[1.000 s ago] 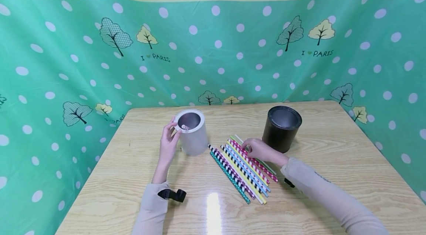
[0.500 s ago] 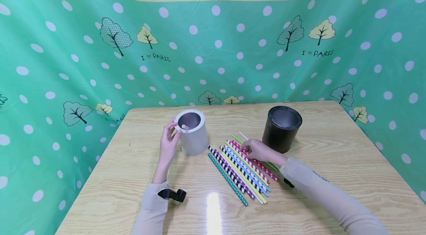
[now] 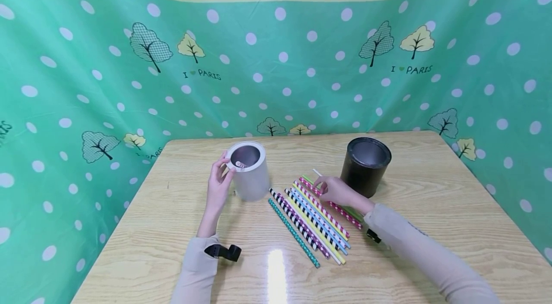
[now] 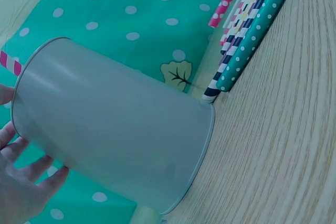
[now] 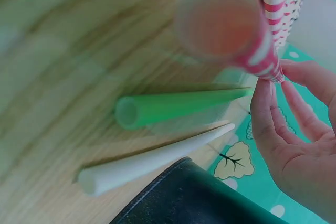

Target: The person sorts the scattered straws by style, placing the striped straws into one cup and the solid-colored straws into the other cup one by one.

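My left hand (image 3: 218,185) holds the rim and side of a white can (image 3: 254,182), which stands upright on the table. A pink-and-white striped straw (image 4: 10,64) pokes out of the can's mouth in the left wrist view. My right hand (image 3: 338,192) pinches a pink straw with white dots (image 5: 265,59) between thumb and fingers, its near end tilted toward the camera. Beside that straw lie a green straw (image 5: 178,108) and a white straw (image 5: 152,158). Left of the hand, several patterned straws lie side by side, the teal dotted straw (image 3: 293,232) outermost.
Just behind my right hand stands an open black can (image 3: 365,170). The wooden table (image 3: 194,160) carries everything, its far edge meeting a green dotted curtain (image 3: 280,93).
The green and white straws have shifted apart from the others. My right hand has moved slightly right with the pink dotted straw. The teal straw has rolled a little left; the left hand stays put.
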